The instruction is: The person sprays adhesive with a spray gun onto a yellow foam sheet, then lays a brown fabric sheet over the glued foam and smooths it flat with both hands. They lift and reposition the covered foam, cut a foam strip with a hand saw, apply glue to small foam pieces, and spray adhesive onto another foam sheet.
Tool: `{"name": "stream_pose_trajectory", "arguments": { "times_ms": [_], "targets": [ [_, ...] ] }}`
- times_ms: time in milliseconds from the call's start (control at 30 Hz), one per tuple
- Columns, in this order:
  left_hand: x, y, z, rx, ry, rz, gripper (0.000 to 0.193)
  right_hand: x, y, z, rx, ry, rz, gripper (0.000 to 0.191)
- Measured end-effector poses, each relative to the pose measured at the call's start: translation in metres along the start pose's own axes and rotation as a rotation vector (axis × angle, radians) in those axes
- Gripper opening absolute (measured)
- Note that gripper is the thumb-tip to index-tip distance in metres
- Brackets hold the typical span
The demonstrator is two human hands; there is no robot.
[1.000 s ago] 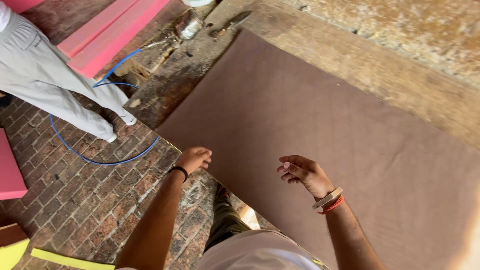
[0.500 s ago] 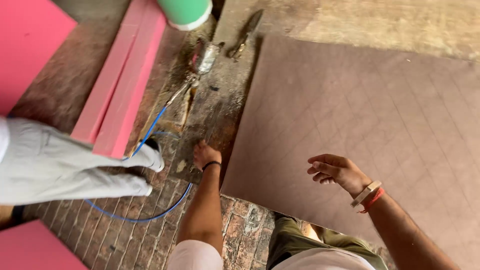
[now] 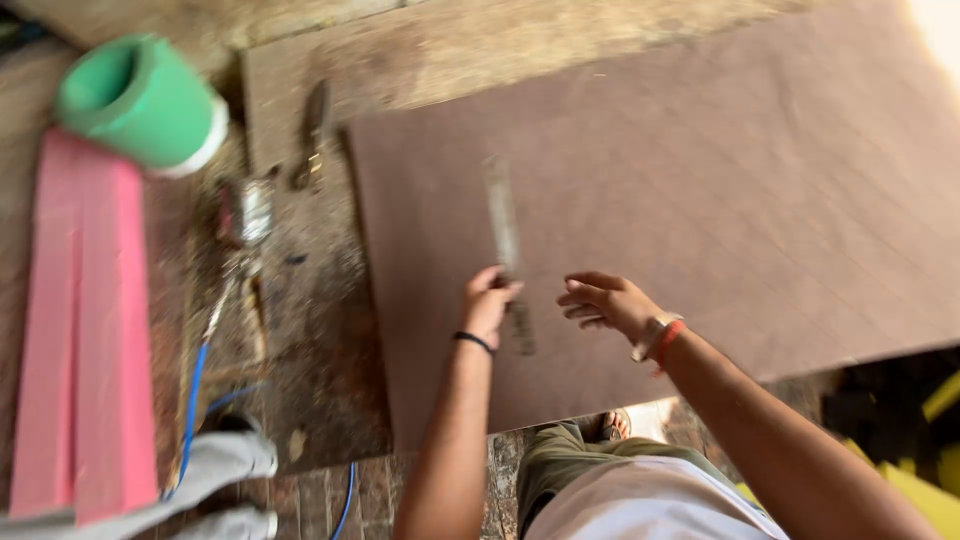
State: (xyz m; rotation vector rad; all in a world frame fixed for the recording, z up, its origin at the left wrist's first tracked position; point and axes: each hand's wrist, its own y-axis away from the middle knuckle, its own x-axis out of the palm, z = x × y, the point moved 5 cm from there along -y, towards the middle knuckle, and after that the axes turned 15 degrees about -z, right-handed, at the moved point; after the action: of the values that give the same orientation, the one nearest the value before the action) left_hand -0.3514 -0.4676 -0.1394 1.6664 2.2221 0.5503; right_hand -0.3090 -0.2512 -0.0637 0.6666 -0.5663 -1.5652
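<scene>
L hand (image 3: 489, 303) grips flat metal ruler (image 3: 507, 250); matte brown board (image 3: 700, 200) underneath.

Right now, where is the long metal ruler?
In the head view, the metal ruler lies on the brown board, near its left edge. The left hand grips its lower part; the right hand is just beside it.

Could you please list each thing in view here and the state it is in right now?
Long flat metal ruler: lying on the board, its near part gripped by the left hand.
Left hand: closed on the ruler.
Right hand: open, fingers spread, holding nothing, over the board.
Large brown flat board: lying flat.
Green plastic cylinder: tipped on its side.
Pink foam strips: lying side by side.
Blue hose: trailing along the floor.
</scene>
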Motion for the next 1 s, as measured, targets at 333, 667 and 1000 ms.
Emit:
{"name": "stream_pose_trajectory", "arguments": {
  "times_ms": [333, 667, 1000],
  "targets": [
    [0.299, 0.202, -0.019, 0.545, -0.495, 0.785, 0.033, -0.287, 0.063, -0.109, -0.018, -0.656, -0.613, 0.024],
    [0.434, 0.233, 0.085, 0.303, -0.671, 0.683, 0.025, -0.613, 0.079, -0.160, 0.118, -0.487, -1.283, 0.020],
    [0.453, 0.258, 0.058, 0.303, -0.941, 0.467, 0.026, -0.685, -0.001, -0.148, -0.139, -0.839, -1.215, 0.034]
  ]
}}
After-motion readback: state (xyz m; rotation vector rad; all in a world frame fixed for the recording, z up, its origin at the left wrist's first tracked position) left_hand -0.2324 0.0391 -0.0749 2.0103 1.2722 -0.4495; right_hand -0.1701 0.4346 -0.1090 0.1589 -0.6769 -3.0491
